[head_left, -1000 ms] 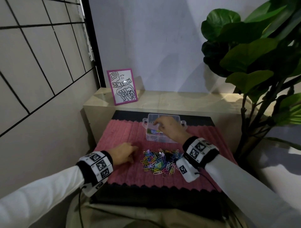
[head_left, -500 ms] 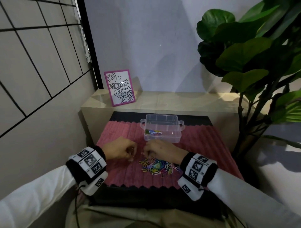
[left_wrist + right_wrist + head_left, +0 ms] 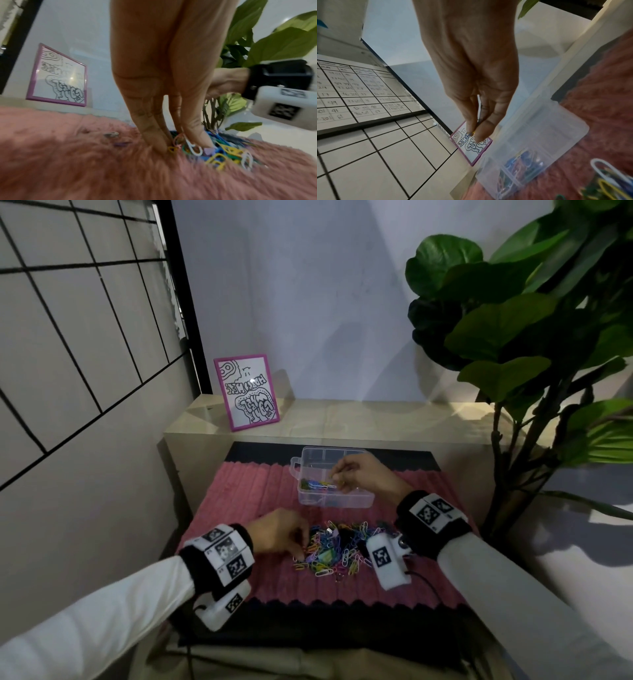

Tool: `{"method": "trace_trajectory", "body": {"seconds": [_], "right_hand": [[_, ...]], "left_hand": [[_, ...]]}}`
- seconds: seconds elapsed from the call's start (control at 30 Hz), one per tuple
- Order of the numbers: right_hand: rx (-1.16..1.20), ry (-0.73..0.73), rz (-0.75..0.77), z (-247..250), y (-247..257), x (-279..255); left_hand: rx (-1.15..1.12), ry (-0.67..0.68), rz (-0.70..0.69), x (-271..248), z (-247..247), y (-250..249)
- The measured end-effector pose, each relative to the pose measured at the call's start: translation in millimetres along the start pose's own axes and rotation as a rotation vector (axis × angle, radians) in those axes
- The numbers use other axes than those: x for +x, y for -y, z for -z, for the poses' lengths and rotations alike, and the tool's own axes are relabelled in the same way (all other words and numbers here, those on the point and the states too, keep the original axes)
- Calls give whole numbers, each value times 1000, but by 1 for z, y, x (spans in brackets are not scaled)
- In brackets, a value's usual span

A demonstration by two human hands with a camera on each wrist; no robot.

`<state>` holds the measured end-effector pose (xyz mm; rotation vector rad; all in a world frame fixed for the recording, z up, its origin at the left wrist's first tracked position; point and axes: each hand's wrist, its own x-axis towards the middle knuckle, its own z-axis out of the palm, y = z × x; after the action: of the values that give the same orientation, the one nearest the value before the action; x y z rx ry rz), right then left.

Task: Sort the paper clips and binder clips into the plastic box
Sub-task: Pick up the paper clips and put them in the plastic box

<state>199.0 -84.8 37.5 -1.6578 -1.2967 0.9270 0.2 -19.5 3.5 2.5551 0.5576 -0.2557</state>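
Note:
A heap of coloured paper clips (image 3: 337,549) with some dark pieces lies on the pink mat. Behind it stands the clear plastic box (image 3: 297,465), with a few clips (image 3: 317,485) in its left front compartment. My right hand (image 3: 337,478) hovers over the box, with thumb and fingers pinching a few small clips (image 3: 471,133); the box (image 3: 556,129) lies below them. My left hand (image 3: 301,546) reaches down into the heap's left edge. Its fingertips (image 3: 162,147) pinch a pink paper clip (image 3: 177,140), and a white one (image 3: 194,148) lies against the thumb.
A pink-framed drawing (image 3: 247,391) leans on the beige ledge behind the mat. A big leafy plant (image 3: 513,344) stands to the right. A tiled wall with a black frame runs along the left. Two stray clips (image 3: 111,134) lie left of the heap.
My right hand came from the box down to the heap, picked up clips and rose back over the box. My left hand slid right to the heap's edge.

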Motion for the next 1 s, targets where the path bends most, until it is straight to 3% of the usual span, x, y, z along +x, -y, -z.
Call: {"method": "trace_trajectory", "body": {"seconds": [0.13, 0.27, 0.33, 0.43, 0.5, 0.6, 0.77, 1.0], "right_hand": [[-97, -133, -17, -11, 0, 30], [-365, -102, -15, -28, 4, 44], [-550, -73, 46, -34, 6, 39], [-607, -64, 220, -42, 6, 18], [-662, 50, 310, -45, 4, 1], [-738, 274, 316, -50, 1, -17], [-892, 452, 313, -66, -8, -26], [-846, 308, 401, -67, -8, -32]], "left_hand": [[73, -27, -9, 2, -8, 2], [-24, -60, -39, -2, -2, 9], [-95, -84, -26, -3, 1, 15], [-237, -94, 2, -6, 5, 27], [-370, -85, 7, -9, 6, 32], [-474, -89, 13, -14, 10, 37], [-516, -110, 28, -17, 22, 42], [-532, -146, 23, -8, 44, 36]]}}
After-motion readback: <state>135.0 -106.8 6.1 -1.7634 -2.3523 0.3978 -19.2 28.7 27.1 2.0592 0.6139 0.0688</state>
